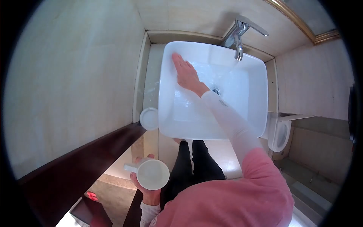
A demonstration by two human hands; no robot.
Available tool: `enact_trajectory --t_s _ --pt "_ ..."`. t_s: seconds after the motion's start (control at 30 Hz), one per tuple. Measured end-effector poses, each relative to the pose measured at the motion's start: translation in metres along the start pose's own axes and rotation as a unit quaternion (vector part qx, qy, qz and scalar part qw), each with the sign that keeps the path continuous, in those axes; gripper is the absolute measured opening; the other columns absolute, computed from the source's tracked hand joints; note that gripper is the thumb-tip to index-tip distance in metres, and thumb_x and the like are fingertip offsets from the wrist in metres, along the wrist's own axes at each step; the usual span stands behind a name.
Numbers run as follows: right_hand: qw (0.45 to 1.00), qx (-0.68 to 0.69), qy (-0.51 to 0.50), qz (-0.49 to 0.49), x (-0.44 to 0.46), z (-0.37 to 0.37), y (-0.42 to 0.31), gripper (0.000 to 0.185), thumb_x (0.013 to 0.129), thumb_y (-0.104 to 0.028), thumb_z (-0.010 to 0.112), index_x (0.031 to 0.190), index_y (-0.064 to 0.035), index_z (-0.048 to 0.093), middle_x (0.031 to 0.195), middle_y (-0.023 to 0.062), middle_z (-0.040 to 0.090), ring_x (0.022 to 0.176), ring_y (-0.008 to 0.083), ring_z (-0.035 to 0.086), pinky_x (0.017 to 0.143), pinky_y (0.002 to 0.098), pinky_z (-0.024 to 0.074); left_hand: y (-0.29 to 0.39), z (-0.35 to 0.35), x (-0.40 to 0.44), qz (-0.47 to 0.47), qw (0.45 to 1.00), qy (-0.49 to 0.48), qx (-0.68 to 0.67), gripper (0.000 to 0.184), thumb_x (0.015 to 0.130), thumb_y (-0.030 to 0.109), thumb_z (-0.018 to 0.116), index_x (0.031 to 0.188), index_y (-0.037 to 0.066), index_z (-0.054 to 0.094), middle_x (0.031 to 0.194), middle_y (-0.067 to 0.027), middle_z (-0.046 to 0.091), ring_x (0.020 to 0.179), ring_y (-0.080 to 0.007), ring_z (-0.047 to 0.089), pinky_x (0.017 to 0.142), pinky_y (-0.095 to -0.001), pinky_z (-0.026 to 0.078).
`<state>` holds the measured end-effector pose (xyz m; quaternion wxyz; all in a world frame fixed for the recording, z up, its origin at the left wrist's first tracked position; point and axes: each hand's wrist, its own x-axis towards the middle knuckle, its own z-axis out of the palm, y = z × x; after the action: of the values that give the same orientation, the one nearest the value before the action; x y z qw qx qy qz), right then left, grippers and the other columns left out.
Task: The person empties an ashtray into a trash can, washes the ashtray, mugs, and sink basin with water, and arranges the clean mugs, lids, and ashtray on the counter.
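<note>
My left hand (148, 195) is closed around a white mug (152, 174), held upright in front of my body at the left. The mug's handle points left, and its pale inside faces up; I cannot tell how full it is. Inside the white sink (257, 109), my right hand (186, 75) reaches across to the left inner wall. Its fingers are stretched out and lie close together, with nothing held. Below that hand is the metal drain (216, 91). The sink's inside looks wet.
A chrome faucet (239, 38) stands at the sink's back right. On the ledge left of the sink lies a white round lid or dish (149, 118). A white toilet (280, 135) is at the right. A gold-framed mirror (325, 36) hangs at the upper right.
</note>
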<state>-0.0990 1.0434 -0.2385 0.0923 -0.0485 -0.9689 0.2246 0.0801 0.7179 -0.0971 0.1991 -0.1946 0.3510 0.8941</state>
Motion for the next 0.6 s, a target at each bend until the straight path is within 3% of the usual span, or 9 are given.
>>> enact_trajectory --t_s 0.1,0.13,0.2,0.3,0.43,0.5,0.6 --pt "0.991 0.078 0.091 -0.052 0.039 -0.001 -0.009 0.078 0.076 0.008 0.045 0.147 -0.0047 0.016 0.150 0.0158 0.027 0.136 0.0323 0.032 0.110 0.0394 0.0284 -0.003 -0.001 -0.005 -0.011 0.999 0.041 -0.014 0.044 0.085 0.051 0.053 0.111 0.016 0.049 0.114 -0.0179 0.057 0.097 -0.0323 0.061 0.079 -0.0464 0.053" --pt "0.989 0.123 0.076 -0.021 0.038 -0.001 -0.010 0.078 0.076 0.009 0.045 0.147 -0.0046 0.016 0.150 0.0162 0.027 0.135 0.0330 0.032 0.110 0.0390 0.0286 -0.004 0.001 -0.007 -0.017 0.998 0.058 -0.023 0.046 0.083 0.051 0.055 0.113 0.016 0.047 0.115 -0.0190 0.056 0.098 -0.0319 0.061 0.080 -0.0442 0.054" --pt "0.976 0.211 0.045 0.042 0.030 0.002 -0.010 0.079 0.075 0.010 0.046 0.147 -0.0045 0.016 0.150 0.0170 0.027 0.133 0.0345 0.034 0.110 0.0383 0.0289 -0.006 0.007 -0.006 -0.014 0.999 0.012 -0.038 0.042 0.088 0.051 0.049 0.109 0.015 0.052 0.111 -0.0162 0.059 0.099 -0.0314 0.060 0.079 -0.0503 0.052" --pt "0.989 0.102 -0.077 0.077 -0.010 0.011 0.012 0.077 0.076 0.010 0.045 0.147 -0.0045 0.018 0.151 0.0151 0.027 0.135 0.0324 0.033 0.109 0.0398 0.0286 -0.008 0.004 -0.006 -0.018 1.000 -0.001 -0.024 0.041 0.091 0.051 0.045 0.107 0.014 0.054 0.107 -0.0146 0.060 0.101 -0.0324 0.060 0.076 -0.0533 0.052" --pt "0.997 -0.050 0.054 -0.031 0.005 -0.006 0.005 0.072 0.080 0.004 0.048 0.146 -0.0066 0.023 0.151 0.0107 0.029 0.138 0.0258 0.029 0.110 0.0428 0.0254 -0.013 0.007 -0.008 0.014 0.999 0.050 -0.011 0.043 0.090 0.052 0.045 0.108 0.014 0.053 0.106 -0.0158 0.060 0.099 -0.0375 0.059 0.068 -0.0527 0.054" --pt "0.978 -0.162 0.109 -0.072 0.031 -0.014 0.002 0.068 0.082 -0.002 0.051 0.145 -0.0081 0.028 0.150 0.0079 0.030 0.140 0.0219 0.027 0.111 0.0439 0.0235 -0.013 -0.001 -0.011 -0.015 0.998 0.053 -0.017 0.047 0.084 0.054 0.052 0.113 0.017 0.049 0.116 -0.0167 0.055 0.099 -0.0339 0.060 0.076 -0.0478 0.054" --pt "0.970 -0.202 0.083 -0.101 0.021 -0.026 0.027 0.063 0.084 -0.012 0.056 0.143 -0.0093 0.033 0.150 0.0058 0.031 0.140 0.0188 0.026 0.112 0.0438 0.0216 -0.019 -0.009 -0.013 -0.028 0.999 -0.015 -0.043 0.052 0.082 0.057 0.054 0.116 0.019 0.047 0.121 -0.0171 0.052 0.100 -0.0319 0.060 0.079 -0.0459 0.054"
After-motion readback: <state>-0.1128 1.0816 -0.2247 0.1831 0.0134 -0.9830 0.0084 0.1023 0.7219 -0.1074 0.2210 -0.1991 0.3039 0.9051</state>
